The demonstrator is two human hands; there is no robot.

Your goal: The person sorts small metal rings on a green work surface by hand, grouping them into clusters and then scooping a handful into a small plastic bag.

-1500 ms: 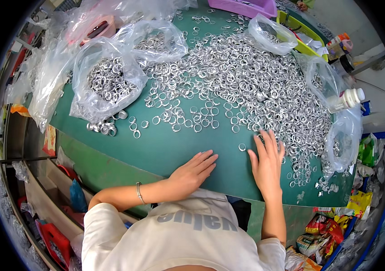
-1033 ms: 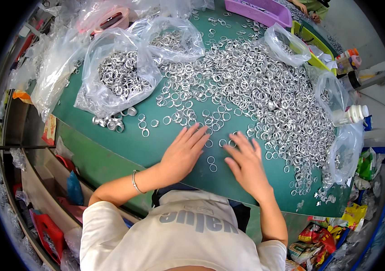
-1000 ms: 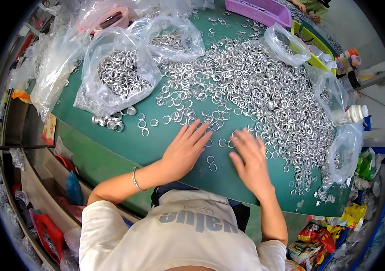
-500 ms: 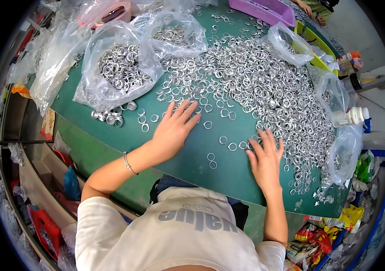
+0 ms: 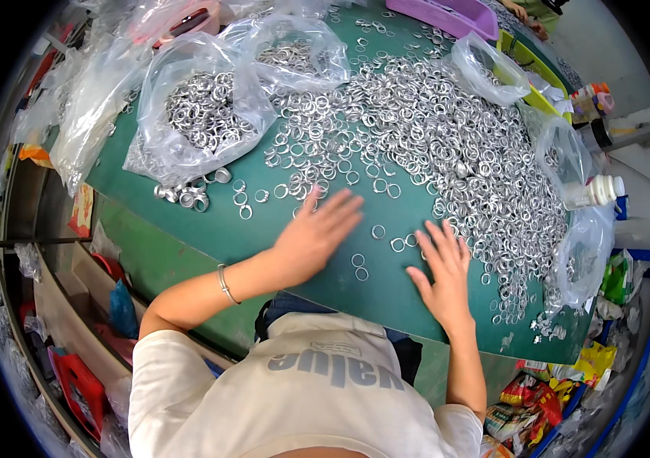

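A broad heap of silver rings (image 5: 447, 137) spreads over the green table (image 5: 279, 259). My left hand (image 5: 317, 233), a bangle on its wrist, hovers or rests over the table left of centre; its fingers are apart, slightly blurred, and point toward loose rings. Nothing shows in it. At the near edge of the heap, my right hand (image 5: 444, 278) has its fingers spread, the tips beside a few rings. Between the hands lie single rings (image 5: 378, 231), and a touching pair of rings (image 5: 360, 267) sits closer to me. Whatever is under either palm is hidden.
Clear plastic bags of rings (image 5: 206, 114) stand at the back left, with chunkier rings (image 5: 187, 197) in front. A purple basket (image 5: 447, 17) and a yellow-green basket (image 5: 532, 76) are at the back. A white bottle (image 5: 596, 192) lies at the right edge. Another person's hand (image 5: 519, 11) shows far right.
My left hand has moved right and a little toward me, away from the rings by its fingertips. My right hand has shifted slightly left and nearer me. A few loose rings have shifted slightly.
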